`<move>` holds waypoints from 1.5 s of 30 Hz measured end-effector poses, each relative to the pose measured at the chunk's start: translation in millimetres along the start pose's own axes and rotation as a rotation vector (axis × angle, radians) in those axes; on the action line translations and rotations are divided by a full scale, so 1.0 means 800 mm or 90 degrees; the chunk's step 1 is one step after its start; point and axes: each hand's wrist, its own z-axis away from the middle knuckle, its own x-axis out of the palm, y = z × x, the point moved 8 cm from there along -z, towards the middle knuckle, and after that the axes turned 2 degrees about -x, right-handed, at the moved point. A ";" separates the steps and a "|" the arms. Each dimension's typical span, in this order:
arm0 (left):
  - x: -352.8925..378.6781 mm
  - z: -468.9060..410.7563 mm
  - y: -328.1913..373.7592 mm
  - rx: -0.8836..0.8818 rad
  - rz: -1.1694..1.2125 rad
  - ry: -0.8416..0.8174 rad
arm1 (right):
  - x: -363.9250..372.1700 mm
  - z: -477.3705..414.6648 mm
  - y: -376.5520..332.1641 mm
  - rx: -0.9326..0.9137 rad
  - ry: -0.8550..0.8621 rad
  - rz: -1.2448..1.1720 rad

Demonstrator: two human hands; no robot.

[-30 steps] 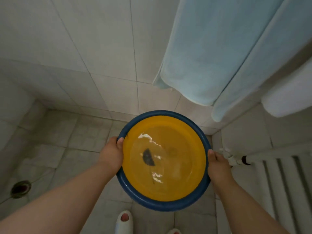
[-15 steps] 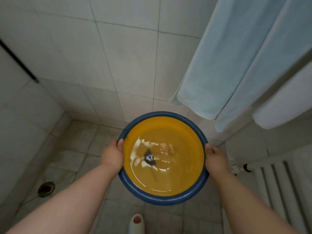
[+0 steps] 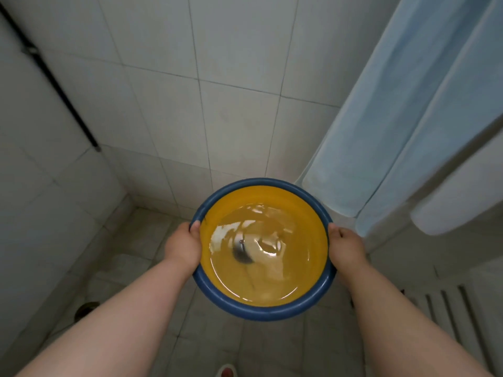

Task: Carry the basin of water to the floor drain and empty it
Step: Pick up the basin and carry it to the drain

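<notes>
A round basin (image 3: pixel 217 297) with a blue rim and yellow inside is held level in front of me, above the tiled floor. Rippling water fills its bottom. My left hand (image 3: pixel 183 247) grips the left rim with the thumb hooked over the edge. My right hand (image 3: pixel 345 247) grips the right rim the same way. The floor drain (image 3: pixel 86 308), a dark round opening, lies low on the left, partly hidden behind my left forearm.
Light blue towels (image 3: pixel 394 131) hang at the right, close to the basin's far rim, with a white towel (image 3: pixel 462 202) beside them. A white radiator (image 3: pixel 446 314) stands at the lower right. A black pipe (image 3: pixel 60 88) runs down the left wall. Tiled walls meet in the corner ahead. A slipper toe (image 3: pixel 226 372) shows at the bottom.
The view has tilted up and turned; the drain has slid right, now under my left forearm. The water ripples more. Both hands keep the same grip.
</notes>
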 end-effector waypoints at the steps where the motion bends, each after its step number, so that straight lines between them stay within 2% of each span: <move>1: -0.007 0.000 -0.002 0.000 -0.007 0.006 | 0.003 0.004 -0.003 0.004 -0.004 -0.002; 18: -0.104 0.000 -0.052 -0.052 0.002 0.082 | 0.062 0.027 -0.082 -0.004 -0.050 0.002; 37: -0.216 -0.006 -0.116 -0.219 0.069 0.238 | 0.175 0.004 -0.255 -0.193 -0.224 0.014; 45: -0.243 0.008 -0.164 -0.302 0.084 0.290 | 0.242 0.013 -0.299 -0.247 -0.315 0.027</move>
